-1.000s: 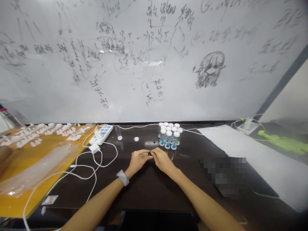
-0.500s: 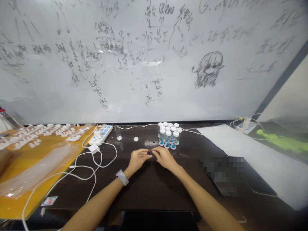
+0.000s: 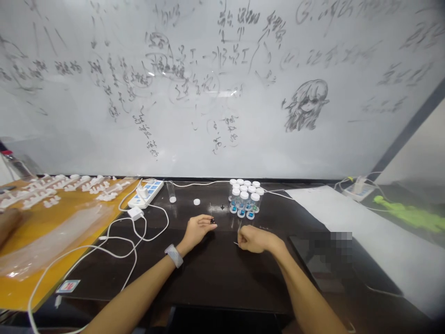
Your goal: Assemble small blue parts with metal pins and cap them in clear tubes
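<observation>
Between the thumb and fingers of my left hand is a small black piece, too small to make out; a thin upright line shows just above it. My right hand is curled closed near the table, and a thin pale sliver sticks out on its left side. Beyond the hands, another tiny dark piece lies on the table. A loose white cap rests left of that, and an uncapped clear tube is farther left. Several white-capped clear vials with blue or green bits stand grouped behind my right hand.
A white power strip and looping cables with a charger occupy the left. On the yellow surface lie white plastic parts and a clear bag. At right are a dark flat object and a white sheet. A whiteboard stands behind.
My right hand has drawn away from my left, moving right and nearer to me, and has curled closed. My left hand keeps the black piece almost in place.
</observation>
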`<state>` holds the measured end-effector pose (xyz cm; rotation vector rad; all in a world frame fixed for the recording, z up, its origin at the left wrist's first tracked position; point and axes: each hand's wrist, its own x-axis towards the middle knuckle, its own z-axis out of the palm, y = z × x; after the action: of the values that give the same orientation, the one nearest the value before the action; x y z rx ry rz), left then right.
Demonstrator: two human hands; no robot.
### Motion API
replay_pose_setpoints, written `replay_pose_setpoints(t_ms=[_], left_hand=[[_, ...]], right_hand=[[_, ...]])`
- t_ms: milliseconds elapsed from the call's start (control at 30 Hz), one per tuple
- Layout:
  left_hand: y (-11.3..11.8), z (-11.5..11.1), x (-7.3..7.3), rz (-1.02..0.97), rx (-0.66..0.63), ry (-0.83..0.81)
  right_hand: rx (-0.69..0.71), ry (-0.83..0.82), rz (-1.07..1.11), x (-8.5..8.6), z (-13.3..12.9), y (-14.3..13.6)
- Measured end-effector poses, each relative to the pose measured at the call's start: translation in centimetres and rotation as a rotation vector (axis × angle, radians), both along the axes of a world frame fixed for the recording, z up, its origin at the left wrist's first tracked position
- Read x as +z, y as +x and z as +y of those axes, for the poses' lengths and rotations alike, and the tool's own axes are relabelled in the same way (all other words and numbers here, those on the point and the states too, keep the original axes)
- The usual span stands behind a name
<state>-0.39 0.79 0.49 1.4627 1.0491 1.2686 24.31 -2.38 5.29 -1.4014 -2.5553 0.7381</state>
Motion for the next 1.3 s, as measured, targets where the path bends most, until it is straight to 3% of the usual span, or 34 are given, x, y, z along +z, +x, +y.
replay_pose_setpoints(t_ms=[67, 200, 400, 1033, 1300], left_hand=[[0.0, -0.1, 0.2, 0.005, 0.000, -0.010], [-0.1, -0.3, 0.7, 0.036, -0.016, -0.020], [0.0, -0.5, 0.8, 0.041, -0.028, -0.008], [-0.2, -0.1, 0.1, 0.078, -0.041, 0.024], [-0.3, 0.0, -0.5, 0.147, -0.027, 0.070]], right_hand=[[0.037, 0.208, 0.169, -0.6, 0.2, -1.5], [-0.014, 0.365, 0.427, -1.8, 1.1, -3.8], [-0.133, 0.579, 0.439, -3.1, 1.7, -5.1], [-0.088, 0.632, 0.398, -3.3, 1.6, -5.3], [-0.047, 0.781, 0.240, -3.1, 1.3, -5.3]])
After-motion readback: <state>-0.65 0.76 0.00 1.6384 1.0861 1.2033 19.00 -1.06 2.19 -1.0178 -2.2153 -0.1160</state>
